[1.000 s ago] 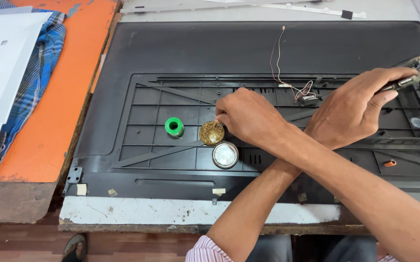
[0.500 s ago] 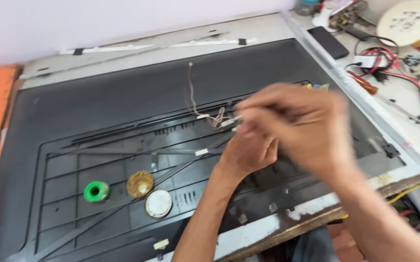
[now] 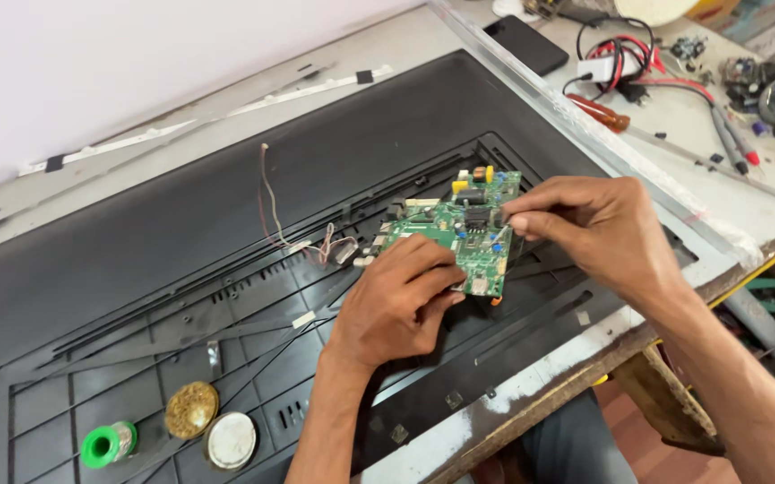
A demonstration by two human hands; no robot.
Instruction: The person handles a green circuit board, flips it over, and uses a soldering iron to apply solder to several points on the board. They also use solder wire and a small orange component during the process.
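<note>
A green circuit board with yellow and blue parts lies on the black back panel of a flat screen. My left hand grips the board's near edge, fingers curled over it. At the board's right edge my right hand pinches it with thumb and fingertips; whether a small part sits between them is hidden. Thin loose wires run from a connector just left of the board up across the panel.
A green solder spool, a brass tin and its round lid sit at the panel's lower left. On the bench to the right are a dark phone, a white adapter with cables, a red-handled screwdriver and several tools.
The view has swung right, off the orange cloth and onto the cluttered bench. My arms have uncrossed, and both hands have left the tins for the green board.
</note>
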